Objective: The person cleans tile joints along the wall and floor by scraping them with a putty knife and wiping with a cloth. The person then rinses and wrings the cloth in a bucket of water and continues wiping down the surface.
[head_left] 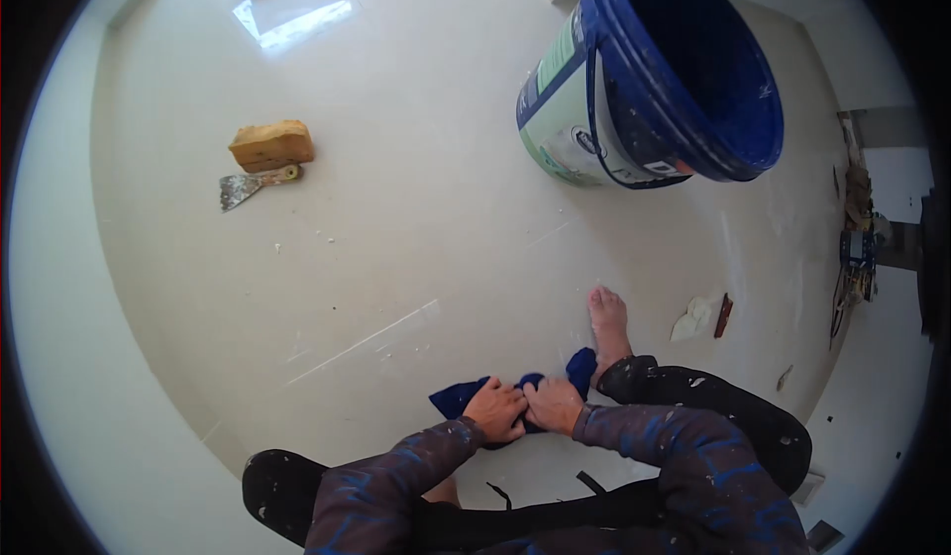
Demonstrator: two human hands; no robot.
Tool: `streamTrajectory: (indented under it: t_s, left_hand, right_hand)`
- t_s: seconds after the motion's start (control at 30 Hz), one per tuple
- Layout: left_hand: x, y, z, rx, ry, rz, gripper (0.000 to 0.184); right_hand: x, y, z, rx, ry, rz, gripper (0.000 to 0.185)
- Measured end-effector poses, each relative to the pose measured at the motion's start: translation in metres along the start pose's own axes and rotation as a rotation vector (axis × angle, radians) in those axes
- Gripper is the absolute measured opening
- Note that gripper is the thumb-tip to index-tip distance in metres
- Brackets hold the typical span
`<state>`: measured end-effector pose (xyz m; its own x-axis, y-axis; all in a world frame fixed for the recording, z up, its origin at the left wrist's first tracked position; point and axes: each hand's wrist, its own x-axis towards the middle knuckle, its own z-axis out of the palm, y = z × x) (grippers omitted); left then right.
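A dark blue cloth [459, 398] lies bunched low in the view, just above the floor or on it; I cannot tell which. My left hand [498, 411] is closed around its middle. Right beside it, my right hand [553, 403] also grips the cloth, with fingers curled into the fabric. One end of the cloth sticks out to the left and another to the right, near my bare foot [609, 322]. Parts of the fingers are hidden in the folds.
A big blue bucket [555, 109] stands at the upper right. Left on the floor are a yellow sponge block [270, 145] and a paint-stained scraper [260, 185]. A white patch [692, 318] and a reddish-brown strip [724, 314] lie to the right. White crumbs dot the floor [426, 228].
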<state>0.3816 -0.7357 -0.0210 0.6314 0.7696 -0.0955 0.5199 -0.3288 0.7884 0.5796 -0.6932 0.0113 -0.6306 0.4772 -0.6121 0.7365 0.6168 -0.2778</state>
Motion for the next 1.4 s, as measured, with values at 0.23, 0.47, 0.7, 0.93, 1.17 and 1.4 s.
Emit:
streamTrajectory:
  t_s: [0.23,0.47,0.7,0.93,1.17,1.4]
  left_hand:
    - [0.039,-0.016,-0.023,-0.612,-0.44,-0.212,0.032]
    - [0.099,0.054,-0.192,-1.718,-0.368,-0.29,0.051]
    - [0.154,0.192,-0.383,-0.7,0.436,0.648,0.119]
    - [0.269,0.301,-0.502,-0.816,0.97,0.803,0.094]
    - [0.309,0.265,-0.534,-0.655,1.051,0.258,0.078]
    - [0.342,0.141,-0.447,0.169,0.818,-0.719,0.075]
  right_hand:
    - [-0.005,0.025,-0.017,0.697,-0.623,-0.105,0.054]
    - [-0.059,0.053,-0.284,0.785,-0.401,-0.11,0.04]
    - [-0.204,0.086,-0.485,0.901,0.546,0.113,0.04]
    - [-0.189,0.057,-0.684,0.977,1.421,-0.551,0.087]
    - [-0.145,0.148,-0.735,0.806,1.074,-0.373,0.031]
    - [0.064,0.275,-0.527,0.427,0.34,-0.031,0.028]
